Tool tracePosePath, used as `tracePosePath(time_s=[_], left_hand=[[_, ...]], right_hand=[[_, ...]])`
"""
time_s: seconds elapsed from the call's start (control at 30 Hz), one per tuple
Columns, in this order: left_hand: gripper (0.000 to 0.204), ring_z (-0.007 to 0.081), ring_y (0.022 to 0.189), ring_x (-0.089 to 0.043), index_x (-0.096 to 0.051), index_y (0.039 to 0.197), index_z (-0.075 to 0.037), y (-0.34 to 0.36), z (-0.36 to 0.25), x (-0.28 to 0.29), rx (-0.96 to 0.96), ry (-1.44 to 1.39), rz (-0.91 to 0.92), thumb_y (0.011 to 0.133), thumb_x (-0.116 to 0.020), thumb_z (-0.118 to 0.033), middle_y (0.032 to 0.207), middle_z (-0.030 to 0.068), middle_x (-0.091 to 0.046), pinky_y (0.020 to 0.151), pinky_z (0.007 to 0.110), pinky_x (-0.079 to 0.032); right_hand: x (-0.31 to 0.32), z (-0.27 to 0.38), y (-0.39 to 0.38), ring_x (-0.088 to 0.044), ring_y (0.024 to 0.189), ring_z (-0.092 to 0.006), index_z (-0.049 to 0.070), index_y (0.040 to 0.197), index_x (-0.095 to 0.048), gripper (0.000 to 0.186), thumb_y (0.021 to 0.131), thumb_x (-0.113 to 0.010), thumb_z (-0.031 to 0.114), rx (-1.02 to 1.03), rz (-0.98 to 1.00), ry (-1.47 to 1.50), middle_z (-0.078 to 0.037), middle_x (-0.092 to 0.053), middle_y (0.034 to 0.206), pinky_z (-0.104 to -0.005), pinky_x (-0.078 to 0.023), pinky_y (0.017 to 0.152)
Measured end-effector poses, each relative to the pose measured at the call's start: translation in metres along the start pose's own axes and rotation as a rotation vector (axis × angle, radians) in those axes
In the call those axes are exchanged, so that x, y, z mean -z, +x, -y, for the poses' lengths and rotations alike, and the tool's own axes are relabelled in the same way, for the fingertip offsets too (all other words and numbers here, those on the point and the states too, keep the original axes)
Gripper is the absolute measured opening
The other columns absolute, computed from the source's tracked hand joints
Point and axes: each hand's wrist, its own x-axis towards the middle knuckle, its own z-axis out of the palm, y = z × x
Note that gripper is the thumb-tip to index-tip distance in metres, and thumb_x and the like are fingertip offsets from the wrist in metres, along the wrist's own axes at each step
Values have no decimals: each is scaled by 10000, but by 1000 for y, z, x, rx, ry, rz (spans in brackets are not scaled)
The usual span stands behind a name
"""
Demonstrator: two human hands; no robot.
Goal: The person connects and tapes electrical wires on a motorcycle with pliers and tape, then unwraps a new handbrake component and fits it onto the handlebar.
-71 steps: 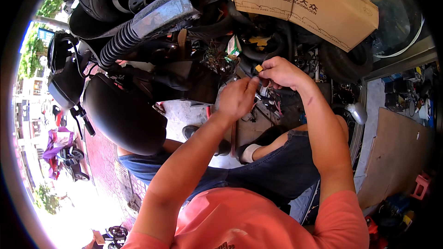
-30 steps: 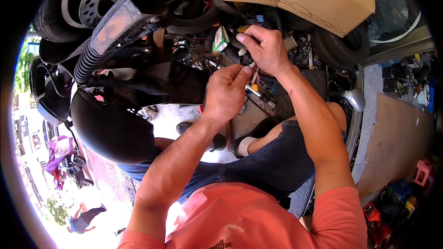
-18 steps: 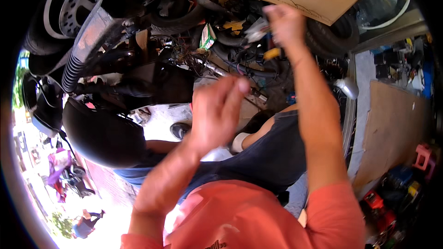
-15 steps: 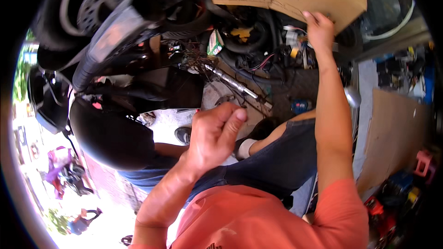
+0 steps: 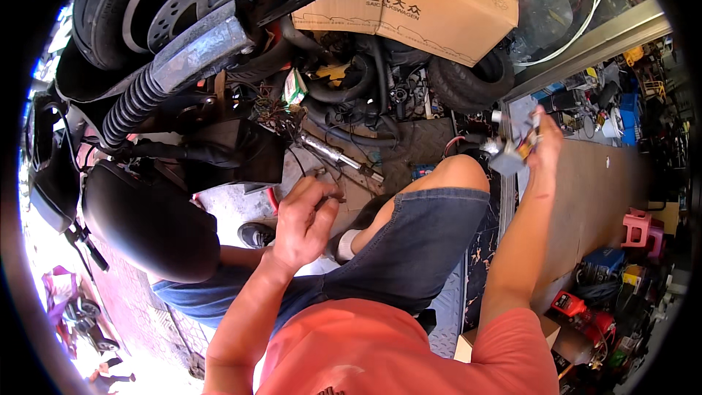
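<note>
My left hand (image 5: 301, 221) is closed above my lap, thumb pressed to the curled fingers. Whatever it may hold is hidden. Out to the right, past my bare knee, my right hand (image 5: 545, 148) grips a grey boxy part (image 5: 507, 159) with yellow and reddish bits beside it. Motion blur hides its exact kind. Ahead lies a large cardboard box (image 5: 439, 7), untouched by either hand. Beyond my left hand, a silver metal tube (image 5: 333, 152) rests on the floor near tangled thin wires (image 5: 274, 111).
A motorcycle wheel with a drilled brake disc (image 5: 227, 0) and a ribbed rubber boot (image 5: 135, 106) fill the upper left. Under the cardboard box sits a loose tyre (image 5: 472, 80). A black rounded shell (image 5: 150, 223) stands left of my leg; a pink stool (image 5: 636, 227) is far right.
My right hand has come off the cardboard box and down to the right, and now holds the grey part. My left hand stays closed above my lap. The view has shifted rightward.
</note>
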Motion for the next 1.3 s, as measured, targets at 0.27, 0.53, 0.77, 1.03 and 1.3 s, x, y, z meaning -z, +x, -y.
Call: tracePosePath(time_s=[0.27,0.53,0.77,1.03,1.3], left_hand=[[107,422,889,-646,-694,1075,25,-6,-8,5,-99,202,-118,1029,-625,-43,931,208,-666,799,454,-528],[197,123,855,-663,-579,1184,26,-15,6,-3,335,-118,-178,1155,-542,-166,965,89,-737,834,305,-558],[175,124,936,-673,-590,1217,35,-12,27,-10,299,-130,-144,1134,-568,-117,1045,90,-746,877,279,-547],[176,416,989,-684,-683,1116,13,21,16,-16,115,171,-134,940,-686,12,1052,206,-713,886,457,-553],[224,426,1002,-701,-724,1153,4,73,17,-19,100,237,103,939,-686,-51,1066,217,-724,895,475,-551]], right_hand=[[48,-120,-47,-742,981,-494,-26,973,-805,368,911,-771,335,-108,216,-1336,-307,-754,988,-549,-575,852],[56,-177,-61,-714,1176,-480,-27,1106,-795,455,951,-685,387,-250,310,-1453,-316,-748,1176,-549,-574,978],[-4,-138,-48,-751,1076,-452,16,1088,-798,407,932,-734,387,-116,331,-1476,-283,-771,1069,-525,-573,962],[-206,36,-54,-750,874,-327,9,1078,-768,198,996,-717,182,428,774,-546,-195,-772,976,-411,-576,814],[-355,29,-182,-750,872,-377,6,1015,-768,175,912,-637,61,534,1354,-235,-195,-765,931,-455,-582,788]])
